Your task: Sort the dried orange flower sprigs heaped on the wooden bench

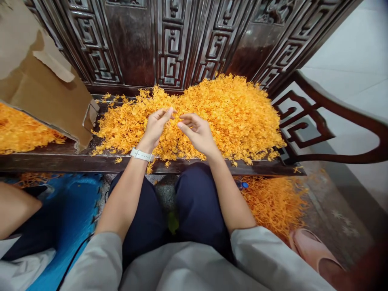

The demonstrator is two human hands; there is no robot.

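Note:
My left hand [157,126], with a pale watch band [142,154] at its wrist, is held over a large heap of small orange plastic pieces [236,113]. Its thumb and fingers come together in a pinch; whatever is between them is too small to make out. Facing it, a short gap away, is my right hand [197,131]. Its fingers are curved, the thumb stands a little apart from them, and no object shows in it. The pieces look like small branched, flower-like shapes and lie loose on the dark wooden bench [100,161].
A cardboard box [51,89] stands on the left, with more orange pieces beside it. Behind rises a carved wooden backrest [133,48]; a curved armrest [360,121] bounds the right. Stringy orange material [275,202] and a blue-capped bottle [242,185] lie below. Another person's knee [18,210] is at left.

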